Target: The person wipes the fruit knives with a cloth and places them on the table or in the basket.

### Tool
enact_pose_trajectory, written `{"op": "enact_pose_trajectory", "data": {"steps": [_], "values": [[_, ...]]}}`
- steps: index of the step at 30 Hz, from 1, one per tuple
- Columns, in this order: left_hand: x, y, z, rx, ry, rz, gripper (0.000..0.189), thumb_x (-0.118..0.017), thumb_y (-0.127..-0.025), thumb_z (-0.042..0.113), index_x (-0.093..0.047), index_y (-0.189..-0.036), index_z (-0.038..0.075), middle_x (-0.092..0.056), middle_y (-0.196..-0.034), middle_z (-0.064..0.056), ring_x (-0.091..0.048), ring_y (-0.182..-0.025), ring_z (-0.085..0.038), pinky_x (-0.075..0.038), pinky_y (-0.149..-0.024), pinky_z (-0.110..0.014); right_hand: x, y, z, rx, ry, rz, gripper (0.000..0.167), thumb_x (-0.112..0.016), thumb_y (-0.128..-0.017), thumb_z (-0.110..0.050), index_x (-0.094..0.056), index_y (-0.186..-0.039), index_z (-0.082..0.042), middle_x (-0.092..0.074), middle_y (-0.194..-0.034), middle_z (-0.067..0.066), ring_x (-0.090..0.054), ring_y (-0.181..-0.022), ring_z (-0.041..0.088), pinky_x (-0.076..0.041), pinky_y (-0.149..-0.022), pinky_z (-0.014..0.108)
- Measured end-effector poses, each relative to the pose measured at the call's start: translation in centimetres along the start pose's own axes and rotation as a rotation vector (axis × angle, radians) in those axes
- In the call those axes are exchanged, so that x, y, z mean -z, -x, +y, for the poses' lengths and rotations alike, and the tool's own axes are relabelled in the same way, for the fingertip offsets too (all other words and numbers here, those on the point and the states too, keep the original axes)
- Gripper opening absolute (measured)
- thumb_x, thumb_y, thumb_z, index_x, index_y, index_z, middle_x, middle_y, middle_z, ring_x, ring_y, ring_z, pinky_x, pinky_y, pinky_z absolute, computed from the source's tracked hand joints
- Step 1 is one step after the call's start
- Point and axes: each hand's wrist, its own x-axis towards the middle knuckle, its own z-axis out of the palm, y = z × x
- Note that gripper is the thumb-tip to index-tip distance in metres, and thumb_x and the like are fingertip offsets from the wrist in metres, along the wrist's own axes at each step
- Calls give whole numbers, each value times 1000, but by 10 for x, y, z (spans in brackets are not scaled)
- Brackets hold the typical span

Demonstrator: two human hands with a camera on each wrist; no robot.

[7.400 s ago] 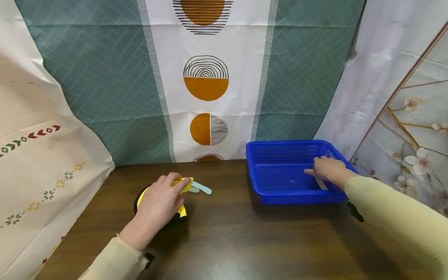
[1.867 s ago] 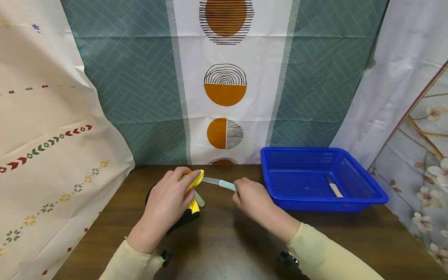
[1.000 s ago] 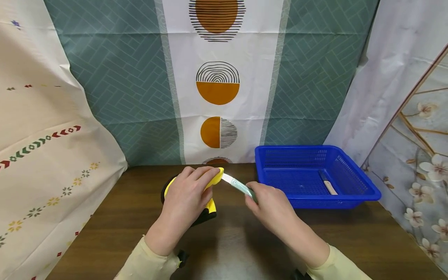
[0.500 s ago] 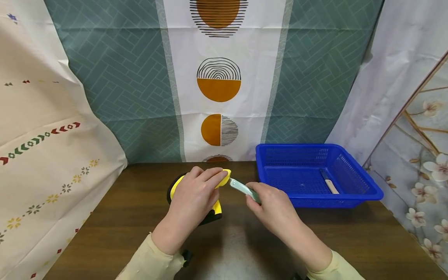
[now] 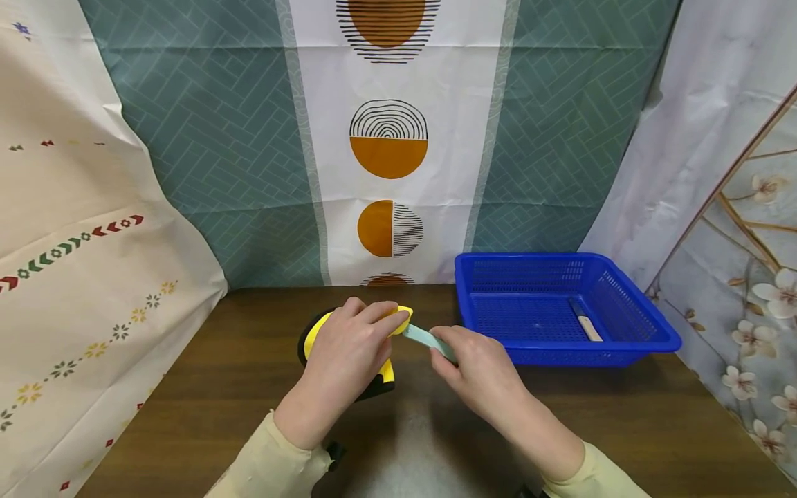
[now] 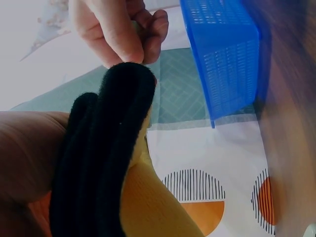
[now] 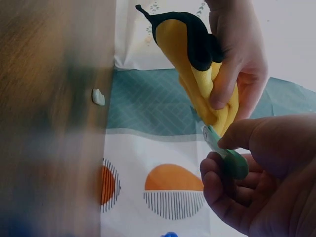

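Observation:
My left hand [image 5: 349, 353] pinches a folded yellow cloth with black edging [image 6: 113, 148] above the table. My right hand [image 5: 482, 366] grips a knife by its pale green handle [image 5: 426, 340]. The knife points left toward the cloth, and most of its blade is hidden in the fold. In the right wrist view, thumb and fingers wrap the knife handle [image 7: 228, 157], while the left hand [image 7: 242, 59] squeezes the cloth [image 7: 197, 79] around the blade. Both hands are close together left of the blue basket.
A blue plastic basket [image 5: 467, 332] stands at the back right. Inside lies another knife with a cream handle [image 5: 589, 329] and dark blade. A small pale object [image 7: 98, 97] lies on the brown table [image 5: 205, 387]. Patterned cloths hang behind and at both sides.
My right hand left the basket, picked up the green-handled knife and brought it to the cloth. Lately the blade has slid deeper into the fold; the other knife stays in the basket.

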Motion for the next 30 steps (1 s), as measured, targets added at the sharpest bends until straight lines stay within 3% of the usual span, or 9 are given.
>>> {"op": "enact_pose_trajectory", "data": {"steps": [7, 20, 30], "values": [[1, 0, -3, 2, -2, 3, 44, -91, -82, 6, -85, -125, 18, -79, -125, -3, -63, -88, -27, -55, -73, -32, 2, -1, 0, 17, -8, 20, 18, -80, -96, -7, -80, -114, -7, -74, -94, 0, -62, -71, 12, -58, -63, 37], [5, 2, -14, 28, -25, 28, 45, -88, -83, 2, -85, -125, 17, -79, -125, -5, -63, -89, -31, -56, -77, -34, 9, 0, 4, -4, 5, 30, 21, -80, -97, -8, -80, -118, -6, -78, -102, 3, -69, -79, 18, -60, -70, 45], [7, 5, -21, 51, -31, 35, 46, -87, -83, 1, -84, -125, 18, -78, -125, -4, -63, -88, -32, -56, -75, -36, 11, 0, 5, -34, -7, 29, 22, -80, -97, -9, -80, -119, -7, -78, -102, 3, -66, -78, 17, -60, -71, 44]]}}
